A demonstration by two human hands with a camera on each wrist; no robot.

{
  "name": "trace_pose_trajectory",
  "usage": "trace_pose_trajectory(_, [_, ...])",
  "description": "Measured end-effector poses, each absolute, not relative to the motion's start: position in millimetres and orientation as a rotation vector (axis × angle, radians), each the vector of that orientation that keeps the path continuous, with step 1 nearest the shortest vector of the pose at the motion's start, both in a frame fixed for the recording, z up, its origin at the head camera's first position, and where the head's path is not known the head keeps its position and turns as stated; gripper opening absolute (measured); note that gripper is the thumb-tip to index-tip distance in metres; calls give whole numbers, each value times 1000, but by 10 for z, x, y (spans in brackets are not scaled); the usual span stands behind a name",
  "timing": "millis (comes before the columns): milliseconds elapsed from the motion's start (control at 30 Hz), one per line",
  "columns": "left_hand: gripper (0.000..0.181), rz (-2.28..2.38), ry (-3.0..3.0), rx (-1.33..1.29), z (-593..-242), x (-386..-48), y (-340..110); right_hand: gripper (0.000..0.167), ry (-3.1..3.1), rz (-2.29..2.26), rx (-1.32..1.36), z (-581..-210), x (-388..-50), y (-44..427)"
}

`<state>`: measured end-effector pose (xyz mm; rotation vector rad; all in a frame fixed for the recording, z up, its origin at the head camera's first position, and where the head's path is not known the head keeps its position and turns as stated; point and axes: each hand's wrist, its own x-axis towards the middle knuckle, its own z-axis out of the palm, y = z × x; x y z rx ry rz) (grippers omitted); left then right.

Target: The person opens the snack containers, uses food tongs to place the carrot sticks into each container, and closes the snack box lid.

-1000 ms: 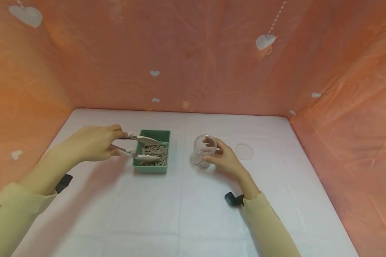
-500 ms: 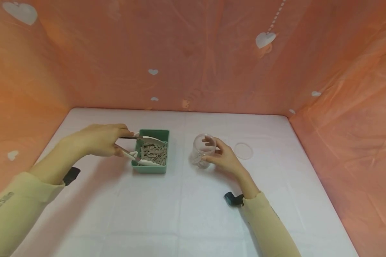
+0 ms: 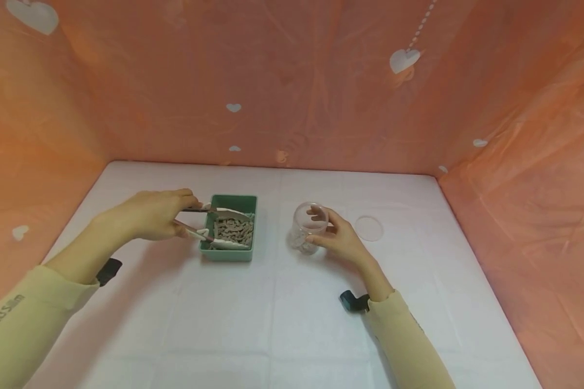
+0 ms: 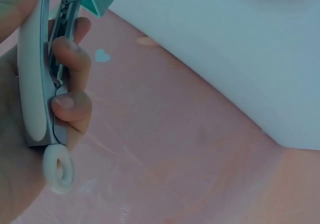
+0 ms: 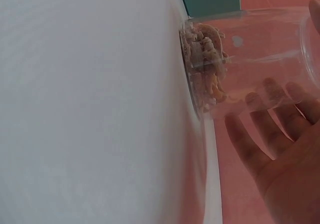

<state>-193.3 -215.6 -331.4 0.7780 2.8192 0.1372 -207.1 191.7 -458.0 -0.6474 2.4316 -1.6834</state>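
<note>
Left hand point(image 3: 158, 215) curled round tongs point(image 4: 35, 74), tips point(image 3: 230, 245) inside green bin point(image 3: 226, 255), bite on bits point(image 3: 234, 231) unclear; right hand point(image 3: 344, 237) round jar point(image 3: 303, 229).

Tray point(image 3: 227, 256) left of jar point(image 3: 302, 229), disc point(image 3: 369, 228) right

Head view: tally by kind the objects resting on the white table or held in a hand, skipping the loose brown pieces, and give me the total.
Containers: 2 (green box, clear jar)
Tongs: 1
Clear round disc: 1
Total: 4
</note>
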Motion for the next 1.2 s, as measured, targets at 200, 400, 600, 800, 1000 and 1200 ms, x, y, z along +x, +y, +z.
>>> trace_pose_trajectory(200, [45,122,2835,800,-3333,-1920,-2151,74,2422,-1693,-650,-4571,-2065,1910])
trace_pose_trajectory(400, [43,117,2859,815,-3343,-1904,-2156,74,2424,-1689,-652,-4574,-2078,1899])
trace_pose_trajectory(600, [39,115,2865,828,-3345,-1892,-2180,72,2437,-1692,-671,-4588,-2089,1912])
trace_pose_trajectory(800, [35,127,2887,805,-3343,-1892,-2213,73,2441,-1690,-655,-4584,-2088,1909])
trace_pose_trajectory(1000, [39,140,2872,786,-3363,-1887,-2223,72,2434,-1692,-677,-4603,-2091,1915])
trace_pose_trajectory(1200, [39,148,2883,784,-3388,-1872,-2222,73,2441,-1688,-668,-4605,-2088,1914])
